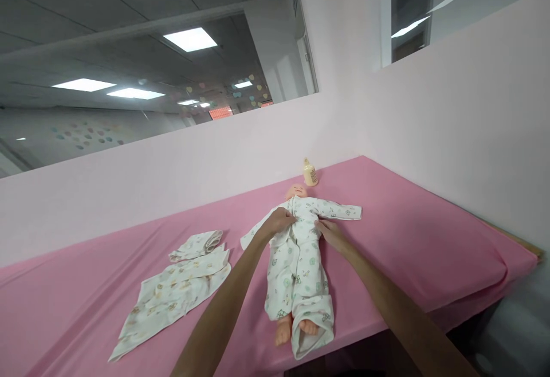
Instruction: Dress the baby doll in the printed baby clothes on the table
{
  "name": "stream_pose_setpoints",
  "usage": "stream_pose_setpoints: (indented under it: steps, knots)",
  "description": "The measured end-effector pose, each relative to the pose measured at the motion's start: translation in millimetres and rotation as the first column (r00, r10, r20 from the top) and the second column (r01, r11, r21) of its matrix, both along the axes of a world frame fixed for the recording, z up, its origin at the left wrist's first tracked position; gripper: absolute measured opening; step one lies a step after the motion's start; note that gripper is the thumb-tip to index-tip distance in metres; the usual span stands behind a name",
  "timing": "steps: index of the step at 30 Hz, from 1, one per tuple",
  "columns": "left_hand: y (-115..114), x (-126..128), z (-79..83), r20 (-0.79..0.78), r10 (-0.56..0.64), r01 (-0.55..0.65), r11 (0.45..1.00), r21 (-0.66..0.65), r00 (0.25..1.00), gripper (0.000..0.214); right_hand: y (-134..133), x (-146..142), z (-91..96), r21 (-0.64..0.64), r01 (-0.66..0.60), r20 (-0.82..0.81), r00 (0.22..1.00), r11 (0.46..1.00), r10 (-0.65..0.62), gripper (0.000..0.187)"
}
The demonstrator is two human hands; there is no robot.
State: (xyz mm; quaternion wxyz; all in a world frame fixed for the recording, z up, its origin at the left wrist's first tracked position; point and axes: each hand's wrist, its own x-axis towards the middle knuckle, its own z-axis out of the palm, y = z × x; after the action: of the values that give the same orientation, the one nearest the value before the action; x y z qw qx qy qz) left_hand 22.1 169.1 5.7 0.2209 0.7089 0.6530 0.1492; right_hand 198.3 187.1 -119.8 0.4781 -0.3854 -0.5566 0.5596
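Note:
A baby doll (297,192) lies on its back, dressed in a white long-sleeved baby shirt (306,209) and matching printed pants (298,268). Its bare feet show at the leg ends, and one cuff gapes wide around the foot. At the shirt's front, my left hand (279,220) pinches the cloth with fingers bent. On the opposite side of the doll's waist, my right hand (332,234) has its fingertips closed on the shirt's side edge. Part of the shirt and one sleeve lie behind my left hand and forearm.
A pink sheet (412,251) covers the table. Left of the doll lie more printed baby clothes (176,288), partly folded. A cream pump bottle (310,174) stands beyond the doll's head. White walls (464,119) with windows border the back and right.

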Motion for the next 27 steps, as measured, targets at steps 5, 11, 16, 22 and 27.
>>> stream_pose_setpoints:
  steps: [5, 11, 16, 22, 27]
  knots:
    - [1, -3, 2.8, -0.004, -0.025, 0.025, 0.998, -0.051, 1.000, 0.040, 0, 0, 2.8, -0.004, 0.010, -0.006, 1.000, 1.000, -0.010, 0.045]
    - [-4, 6, 0.9, -0.191, 0.041, -0.031, 0.998, 0.055, 0.981, 0.035, -2, 2, 4.8, -0.007, -0.006, 0.015, 1.000, 1.000, 0.006, 0.044]
    - [-16, 29, -5.7, -0.360, 0.231, -0.129, 0.950, 0.285, 0.904, 0.015, -5, 1, 4.8, -0.001, 0.021, 0.016, 1.000, 1.000, -0.021, 0.046]
    - [-11, 26, -3.0, -0.362, 0.144, -0.056, 0.968, 0.243, 0.921, 0.013, -4, -2, 2.6, 0.019, 0.025, -0.009, 1.000, 1.000, -0.025, 0.045]
    - [-5, 7, 1.7, -0.259, 0.095, -0.055, 0.986, 0.157, 0.961, 0.010, -3, 0, 4.2, -0.011, 0.002, 0.020, 1.000, 1.000, -0.002, 0.045]
